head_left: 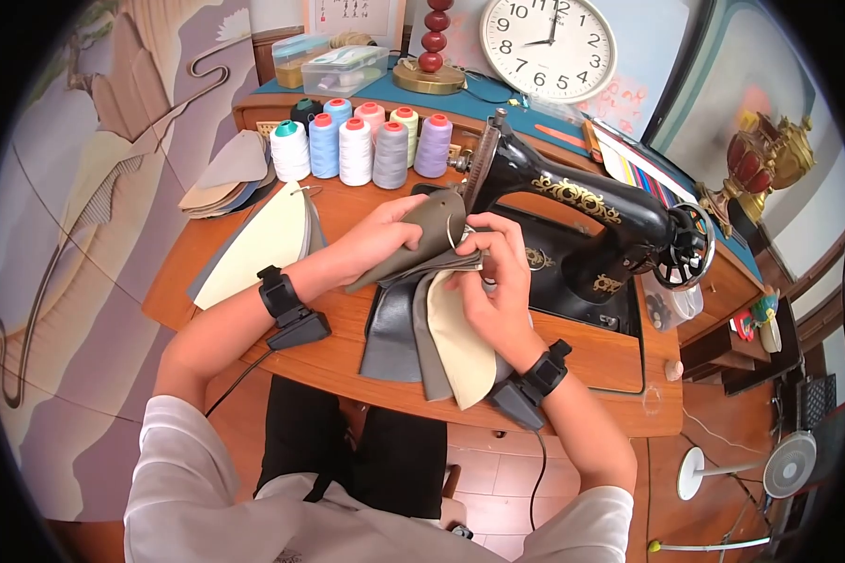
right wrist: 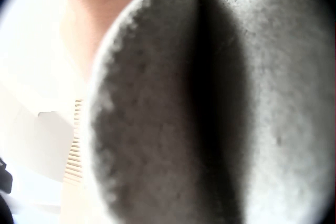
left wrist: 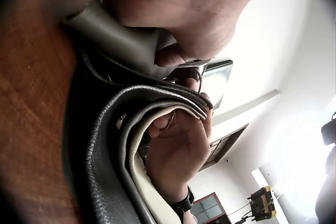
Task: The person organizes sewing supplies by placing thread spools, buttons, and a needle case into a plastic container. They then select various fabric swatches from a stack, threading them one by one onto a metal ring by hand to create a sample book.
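My left hand (head_left: 385,239) grips an olive-brown leather swatch (head_left: 429,228), its thumb lying along the face. A pale cord loop (head_left: 451,232) passes by the swatch's upper end, which has a small hole. My right hand (head_left: 499,291) pinches the gathered top of several more swatches, just right of the loop. Among these a dark grey swatch (head_left: 391,333) and a cream swatch (head_left: 460,347) hang down over the table front. From the left wrist, the stacked edges curve up to the right hand's fingers (left wrist: 178,145). The fuzzy back of a swatch (right wrist: 147,108) fills most of the right wrist view.
A black sewing machine (head_left: 573,197) stands right behind the hands on the wooden table (head_left: 591,375). Several thread cones (head_left: 355,155) line the back. To the left lie a cream-topped swatch bundle (head_left: 258,249) and another swatch stack (head_left: 230,174). A clock (head_left: 549,47) is behind.
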`<act>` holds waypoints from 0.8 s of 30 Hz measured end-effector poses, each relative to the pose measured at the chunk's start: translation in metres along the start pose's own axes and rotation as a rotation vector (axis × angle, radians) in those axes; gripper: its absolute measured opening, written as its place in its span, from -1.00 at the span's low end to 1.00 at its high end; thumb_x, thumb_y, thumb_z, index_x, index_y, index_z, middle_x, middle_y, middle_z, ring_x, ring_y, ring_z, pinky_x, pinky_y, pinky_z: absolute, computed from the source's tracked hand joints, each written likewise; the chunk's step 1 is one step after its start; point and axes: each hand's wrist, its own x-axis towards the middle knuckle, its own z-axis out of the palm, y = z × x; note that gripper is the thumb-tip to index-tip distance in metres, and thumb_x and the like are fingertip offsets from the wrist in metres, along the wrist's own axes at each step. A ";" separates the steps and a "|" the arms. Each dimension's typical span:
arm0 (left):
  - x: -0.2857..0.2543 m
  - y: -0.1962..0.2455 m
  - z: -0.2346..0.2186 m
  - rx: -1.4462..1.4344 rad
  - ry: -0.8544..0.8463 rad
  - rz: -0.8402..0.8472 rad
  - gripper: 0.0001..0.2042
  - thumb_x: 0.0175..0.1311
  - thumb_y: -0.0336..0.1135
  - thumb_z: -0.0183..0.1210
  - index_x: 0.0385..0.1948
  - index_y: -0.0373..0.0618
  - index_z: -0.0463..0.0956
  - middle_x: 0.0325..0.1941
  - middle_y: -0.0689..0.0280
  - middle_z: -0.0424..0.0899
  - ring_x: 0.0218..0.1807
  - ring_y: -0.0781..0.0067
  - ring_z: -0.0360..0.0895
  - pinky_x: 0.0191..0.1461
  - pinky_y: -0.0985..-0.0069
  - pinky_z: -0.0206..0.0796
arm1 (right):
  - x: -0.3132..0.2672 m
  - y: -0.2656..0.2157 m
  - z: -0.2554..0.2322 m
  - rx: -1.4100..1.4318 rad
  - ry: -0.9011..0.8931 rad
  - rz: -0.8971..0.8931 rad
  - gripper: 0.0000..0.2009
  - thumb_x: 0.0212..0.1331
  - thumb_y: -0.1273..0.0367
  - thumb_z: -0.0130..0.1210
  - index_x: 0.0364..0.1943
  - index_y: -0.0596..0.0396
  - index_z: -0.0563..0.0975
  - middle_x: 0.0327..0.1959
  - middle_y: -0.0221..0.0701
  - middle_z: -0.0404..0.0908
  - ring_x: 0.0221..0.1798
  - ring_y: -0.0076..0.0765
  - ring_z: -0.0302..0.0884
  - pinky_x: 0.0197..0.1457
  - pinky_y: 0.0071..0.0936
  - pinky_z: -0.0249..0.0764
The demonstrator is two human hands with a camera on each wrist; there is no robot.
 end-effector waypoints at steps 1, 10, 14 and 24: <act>0.000 -0.002 0.000 -0.045 0.030 -0.044 -0.45 0.01 -0.55 -0.05 0.19 -0.19 0.41 0.03 0.31 0.56 -0.04 0.61 0.51 0.04 0.63 0.41 | 0.000 0.000 0.000 0.010 0.004 -0.007 -0.72 0.01 0.72 -0.01 -0.20 0.17 0.52 0.17 -0.33 0.36 -0.29 -0.65 0.43 -0.34 -0.62 0.38; -0.009 0.000 0.010 -0.005 0.066 0.054 -0.44 0.08 -0.58 0.00 0.25 -0.26 0.42 0.04 0.36 0.62 -0.01 0.63 0.54 0.10 0.63 0.40 | 0.001 0.004 0.000 0.007 -0.002 -0.021 -0.72 0.01 0.72 -0.01 -0.19 0.17 0.52 0.16 -0.33 0.38 -0.29 -0.63 0.44 -0.31 -0.60 0.39; -0.008 -0.004 0.006 0.102 0.044 0.085 -0.49 0.10 -0.59 0.05 0.19 -0.29 0.49 0.02 0.39 0.64 0.00 0.66 0.53 0.12 0.64 0.38 | 0.002 0.001 0.001 0.020 0.004 -0.015 -0.72 0.02 0.72 0.00 -0.18 0.17 0.53 0.17 -0.32 0.37 -0.26 -0.59 0.48 -0.27 -0.60 0.43; -0.013 -0.004 0.002 0.500 0.084 0.384 -0.60 0.12 -0.64 0.04 0.03 -0.26 0.62 -0.15 0.27 0.55 -0.10 0.48 0.51 0.03 0.51 0.35 | 0.002 -0.007 0.002 0.016 0.007 0.031 -0.69 0.11 0.74 -0.05 -0.06 0.22 0.48 0.30 -0.20 0.28 -0.20 -0.48 0.65 -0.23 -0.54 0.64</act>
